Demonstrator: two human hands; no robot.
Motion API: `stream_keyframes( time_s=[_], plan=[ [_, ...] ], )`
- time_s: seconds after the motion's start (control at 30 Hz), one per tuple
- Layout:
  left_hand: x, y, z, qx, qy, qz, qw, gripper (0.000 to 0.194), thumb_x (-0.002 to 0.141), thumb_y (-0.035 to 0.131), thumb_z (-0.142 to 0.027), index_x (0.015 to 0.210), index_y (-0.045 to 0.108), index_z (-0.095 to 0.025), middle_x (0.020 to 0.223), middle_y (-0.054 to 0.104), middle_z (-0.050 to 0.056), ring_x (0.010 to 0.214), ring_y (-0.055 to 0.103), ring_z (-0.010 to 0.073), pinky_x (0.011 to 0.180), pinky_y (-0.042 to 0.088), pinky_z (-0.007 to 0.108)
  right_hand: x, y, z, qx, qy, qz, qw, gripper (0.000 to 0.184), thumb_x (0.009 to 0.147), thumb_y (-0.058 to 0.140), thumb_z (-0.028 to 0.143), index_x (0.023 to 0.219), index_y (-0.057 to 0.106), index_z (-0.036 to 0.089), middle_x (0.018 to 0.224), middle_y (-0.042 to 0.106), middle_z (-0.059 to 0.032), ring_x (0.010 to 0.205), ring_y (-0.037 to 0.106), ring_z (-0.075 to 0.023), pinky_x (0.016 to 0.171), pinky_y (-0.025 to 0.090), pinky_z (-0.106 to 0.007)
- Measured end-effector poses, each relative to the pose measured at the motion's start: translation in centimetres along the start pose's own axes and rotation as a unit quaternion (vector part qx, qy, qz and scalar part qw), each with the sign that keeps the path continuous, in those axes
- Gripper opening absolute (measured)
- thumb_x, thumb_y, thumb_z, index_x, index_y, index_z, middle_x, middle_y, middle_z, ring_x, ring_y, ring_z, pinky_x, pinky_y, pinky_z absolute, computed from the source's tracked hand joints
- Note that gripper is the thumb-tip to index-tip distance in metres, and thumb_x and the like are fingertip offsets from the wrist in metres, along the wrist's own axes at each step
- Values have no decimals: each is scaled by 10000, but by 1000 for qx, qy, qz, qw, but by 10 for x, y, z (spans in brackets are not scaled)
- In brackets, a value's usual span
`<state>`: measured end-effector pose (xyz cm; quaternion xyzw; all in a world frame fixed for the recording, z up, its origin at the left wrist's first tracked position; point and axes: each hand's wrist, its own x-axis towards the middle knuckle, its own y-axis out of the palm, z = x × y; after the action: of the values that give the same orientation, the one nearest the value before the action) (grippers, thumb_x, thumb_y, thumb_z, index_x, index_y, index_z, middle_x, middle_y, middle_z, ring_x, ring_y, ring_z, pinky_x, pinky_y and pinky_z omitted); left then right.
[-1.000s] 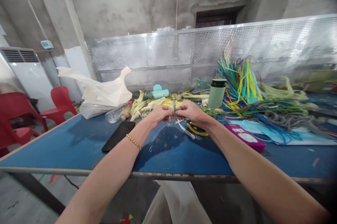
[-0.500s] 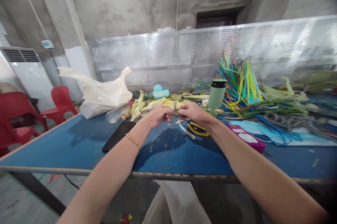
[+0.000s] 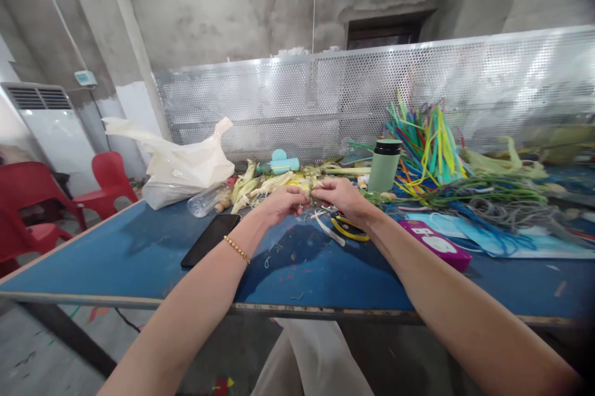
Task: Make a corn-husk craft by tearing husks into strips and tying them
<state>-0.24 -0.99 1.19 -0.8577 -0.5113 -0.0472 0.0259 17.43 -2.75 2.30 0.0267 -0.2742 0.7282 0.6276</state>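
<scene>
Over the middle of the table my left hand [image 3: 284, 202] and my right hand [image 3: 340, 195] almost meet, both with fingers pinched. Between the fingertips is a thin greenish plant-like strand [image 3: 310, 184]; its exact kind is too small to make out. Both hands grip it. Below my right hand lie yellow-handled pliers [image 3: 352, 230], partly covered by the wrist. Beside them rests a white strip [image 3: 329, 230]. Pale corn husks [image 3: 260, 186] lie beyond my left hand. Small thread scraps [image 3: 274, 250] are scattered under the hands.
A black phone [image 3: 210, 240], clear bottle [image 3: 204, 202] and white plastic bag [image 3: 186, 170] are on the left. To the right are a green tumbler [image 3: 385, 167], purple box [image 3: 434, 244], blue masks [image 3: 497, 238], tangled cords [image 3: 495, 213] and colourful strips [image 3: 432, 148]. A perforated metal screen [image 3: 260, 105] stands behind.
The left fingers have closed in more and turned slightly at the strand. My right hand has shifted slightly up and left. The things on the table stay put.
</scene>
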Motion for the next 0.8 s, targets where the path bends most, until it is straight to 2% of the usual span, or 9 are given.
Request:
stream_keyframes(
  time_s=[0.2, 0.4, 0.57, 0.63, 0.73, 0.8],
  plan=[
    [1, -1, 1, 66, 18, 1, 998, 109, 674, 651, -118, 625, 556, -142, 573, 592, 4, 475, 505, 80, 511, 370, 233, 0, 0, 2, -58, -14, 8, 998, 200, 632, 578, 285, 478, 499, 184, 487, 455, 34, 521, 379, -100, 520, 279, -264],
    [-4, -5, -5, 133, 29, 15, 991, 117, 696, 628, -126, 598, 567, -140, 563, 584, 2, 495, 510, 81, 526, 387, 228, -1, -3, 2, -60, -7, 26, 998, 223, 643, 596, 308, 486, 491, 190, 493, 469, 29, 526, 390, -107, 525, 280, -268],
    [-10, -11, -10, 207, 15, 13, 978, 89, 704, 638, -165, 621, 614, -147, 593, 628, 4, 515, 538, 87, 510, 397, 211, 0, -6, -1, -51, -1, 13, 999, 187, 644, 597, 291, 510, 520, 188, 490, 472, 32, 527, 412, -113, 530, 297, -269],
    [-10, -13, -10, 240, 8, -3, 971, 60, 691, 636, -140, 633, 623, -151, 598, 639, -3, 517, 544, 86, 501, 394, 202, 1, -7, -2, -46, 2, 6, 999, 181, 640, 598, 283, 506, 524, 187, 487, 480, 30, 523, 416, -115, 527, 300, -269],
    [-8, -14, -8, 280, 7, -59, 958, 81, 653, 635, -61, 654, 632, -142, 584, 627, -11, 501, 524, 80, 485, 369, 195, 3, -10, -4, -33, 5, 0, 999, 176, 641, 600, 272, 506, 527, 185, 484, 489, 26, 507, 405, -110, 519, 296, -269],
    [-6, -12, -8, 254, 10, -88, 963, 64, 680, 640, -73, 668, 642, -136, 616, 640, 1, 509, 527, 81, 490, 368, 203, 3, -11, -5, -32, 6, 1, 999, 167, 644, 603, 270, 518, 537, 183, 489, 497, 23, 504, 405, -109, 514, 291, -269]
  ],
)
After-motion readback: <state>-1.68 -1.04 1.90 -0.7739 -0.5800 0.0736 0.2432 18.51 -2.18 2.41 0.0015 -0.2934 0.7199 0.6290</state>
